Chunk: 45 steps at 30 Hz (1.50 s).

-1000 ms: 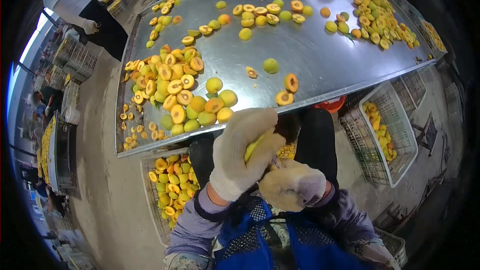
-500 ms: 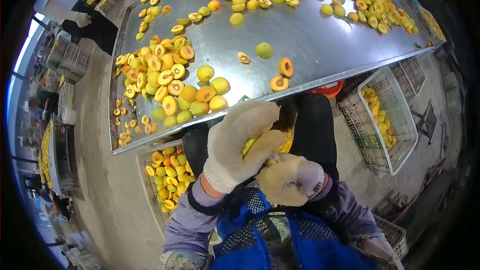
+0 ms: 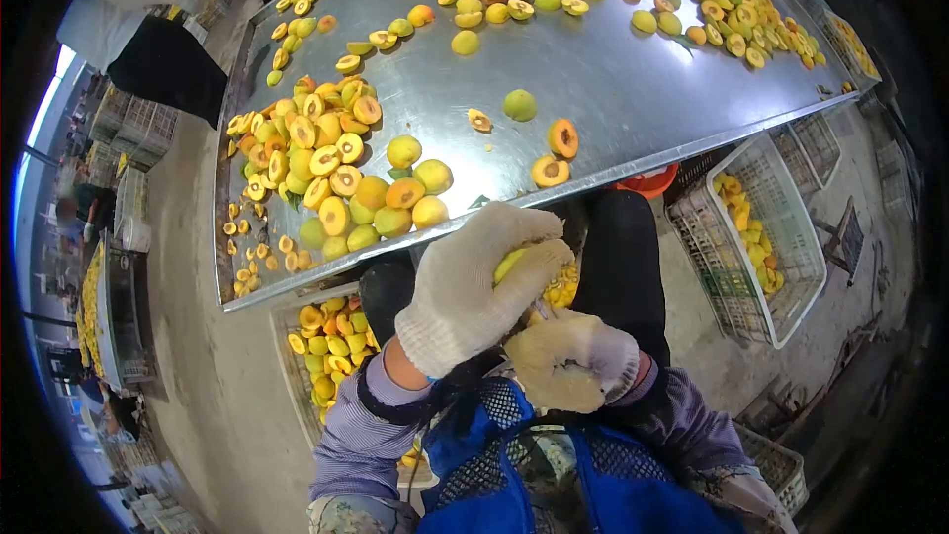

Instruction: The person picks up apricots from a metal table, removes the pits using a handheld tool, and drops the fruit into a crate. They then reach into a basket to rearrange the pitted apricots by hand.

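My left hand (image 3: 474, 292), in a cream knitted glove, is wrapped round a yellow-green peach (image 3: 509, 264) just off the table's front edge. Only a sliver of the fruit shows between the fingers and thumb. Close beside it, my right hand (image 3: 573, 361) wears a similar, dirtier glove. Its fingers are curled closed, and a thin bit of something shows by the thumb, too small to make out. Yellow fruit pieces (image 3: 561, 289) lie below, between my knees. Halved and whole peaches (image 3: 336, 153) are piled on the metal table (image 3: 613, 69) ahead of my hands.
Left of my legs, a crate holds peach halves (image 3: 331, 346). A white crate (image 3: 791, 267) with yellow pieces stands at right, near a red basin (image 3: 647, 181). Another peach heap (image 3: 736, 5) lies at the far right. A person (image 3: 148, 40) stands beyond the table's left side.
My left hand has turned slightly and shifted, showing more of the pieces below. My right hand stays closed nearby. The person at the far left has shifted position, and another person's legs appear behind.
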Motion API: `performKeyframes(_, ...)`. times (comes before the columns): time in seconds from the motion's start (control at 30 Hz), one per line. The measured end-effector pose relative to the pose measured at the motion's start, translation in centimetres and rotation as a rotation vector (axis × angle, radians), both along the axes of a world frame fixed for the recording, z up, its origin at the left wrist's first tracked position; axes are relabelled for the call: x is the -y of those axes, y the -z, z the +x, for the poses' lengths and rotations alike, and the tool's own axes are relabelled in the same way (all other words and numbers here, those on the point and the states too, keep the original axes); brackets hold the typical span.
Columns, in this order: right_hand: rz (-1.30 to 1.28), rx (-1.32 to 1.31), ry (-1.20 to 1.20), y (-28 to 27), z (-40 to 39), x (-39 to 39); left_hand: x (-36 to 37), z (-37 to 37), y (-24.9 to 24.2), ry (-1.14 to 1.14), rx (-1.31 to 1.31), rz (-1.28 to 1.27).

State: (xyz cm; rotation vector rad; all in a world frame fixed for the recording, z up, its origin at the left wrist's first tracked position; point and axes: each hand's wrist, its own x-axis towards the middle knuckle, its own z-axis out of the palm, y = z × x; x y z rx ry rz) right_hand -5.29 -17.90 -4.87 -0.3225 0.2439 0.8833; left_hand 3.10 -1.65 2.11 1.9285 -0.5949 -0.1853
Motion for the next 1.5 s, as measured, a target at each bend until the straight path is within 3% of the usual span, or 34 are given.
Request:
performKeyframes(0.07,0.055,-0.052,0.014,0.0,0.0,0.0,0.4,-0.3,0.1,-0.027,0.016,-0.056)
performKeyframes(0.1,0.056,-0.054,0.018,-0.3,-0.3,0.0,0.5,-0.4,0.0,-0.030,0.213,-0.045)
performKeyframes(0.13,-0.081,-0.012,0.063,-0.8,-0.8,-0.3,0.5,-0.5,0.1,-0.032,0.408,-0.034)
performKeyframes(0.2,-0.220,0.031,0.106,-1.0,-0.9,-0.5,0.4,-0.4,0.7,-0.006,0.465,-0.025)
performKeyframes(0.27,0.090,-0.016,0.026,-0.6,-0.5,-0.4,0.2,-0.3,0.9,0.023,0.523,-0.016)
performKeyframes(0.33,0.173,0.011,-0.057,-1.1,0.2,-0.5,0.0,-0.3,0.7,0.032,-0.286,-0.103)
performKeyframes(0.37,0.257,0.042,-0.141,-1.5,0.6,-0.6,-0.1,0.0,0.5,0.049,-0.483,-0.173)
performKeyframes(0.4,0.257,0.042,-0.138,-2.4,0.8,-0.7,-0.1,-0.1,0.4,0.051,-0.484,-0.171)
performKeyframes(0.47,-0.492,0.266,-0.139,-4.2,1.0,-1.0,-0.1,-0.3,0.4,-0.004,-0.672,-0.405)
performKeyframes(0.53,-0.559,0.295,-0.176,-4.7,1.7,-1.0,0.0,-0.6,0.7,-0.023,-0.640,-0.406)
performKeyframes(0.6,-0.622,0.327,-0.220,-4.6,1.7,-0.9,-0.1,-1.0,1.1,-0.079,-0.519,-0.371)
performKeyframes(0.73,-0.275,0.159,-0.197,-2.8,0.6,0.0,0.2,-2.2,0.9,-0.095,-0.226,-0.207)
performKeyframes(0.77,-0.147,0.105,-0.158,-2.2,0.3,0.0,0.3,-2.1,0.8,-0.038,-0.007,-0.144)
performKeyframes(0.9,-0.120,0.161,-0.059,-0.3,-0.7,0.1,0.3,-0.9,1.5,0.115,0.570,0.043)
performKeyframes(0.93,-0.181,0.220,-0.080,0.5,-0.9,0.2,0.5,-1.2,1.3,0.114,0.567,0.042)
performKeyframes(1.0,-0.243,0.278,-0.100,1.0,-1.4,0.4,1.0,-1.6,0.3,0.017,0.173,-0.002)
performKeyframes(1.07,-0.422,0.583,0.061,1.3,-2.0,0.5,1.1,-1.5,0.1,0.001,0.283,0.006)
performKeyframes(1.1,-0.425,0.580,0.065,1.7,-2.0,0.5,1.3,-1.4,0.0,-0.009,0.393,0.015)
performKeyframes(1.17,-0.071,0.308,-0.035,2.3,-1.8,0.1,1.1,-1.0,0.5,0.034,0.341,0.053)
performKeyframes(1.23,0.053,0.150,-0.104,0.9,-0.9,0.5,0.9,-0.6,1.2,0.074,0.293,0.090)
performKeyframes(1.27,0.187,-0.007,-0.176,-0.7,-0.2,0.5,0.7,-0.5,1.5,0.070,-0.077,-0.084)
performKeyframes(1.3,-0.018,0.151,-0.120,-3.0,0.5,0.3,0.7,-0.5,1.7,0.060,-0.446,-0.253)
performKeyframes(1.43,-0.150,0.103,-0.110,-3.4,0.8,0.1,1.4,-1.8,1.6,-0.017,-0.566,-0.556)
performKeyframes(1.5,0.000,-0.118,-0.064,-2.9,0.3,-0.2,1.3,-2.1,2.2,-0.028,-0.539,-0.589)
